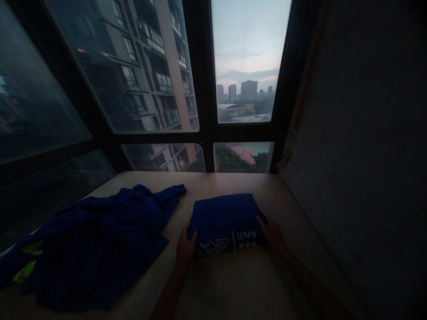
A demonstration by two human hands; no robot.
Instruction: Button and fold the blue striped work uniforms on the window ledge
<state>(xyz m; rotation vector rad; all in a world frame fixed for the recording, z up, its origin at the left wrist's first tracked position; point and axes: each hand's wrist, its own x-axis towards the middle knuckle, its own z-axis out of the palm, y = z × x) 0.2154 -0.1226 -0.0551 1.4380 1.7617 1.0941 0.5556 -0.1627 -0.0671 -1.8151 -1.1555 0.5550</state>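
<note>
A folded blue garment (225, 218) with white lettering, upside down from this view, lies on the pale ledge (227, 284). At its left edge my left hand (186, 245) grips the cloth, thumb on top and fingers around the side. My right hand (271, 231) holds the opposite edge in the same way, its thumb on the upper face. The fingertips of both hands are partly hidden by the garment and the dim light.
On the left of the ledge lies a crumpled heap of blue clothing (100, 240) with yellow-green parts. Dark-framed windows (207, 138) rise behind the ledge. A dark wall (360, 146) bounds the right side.
</note>
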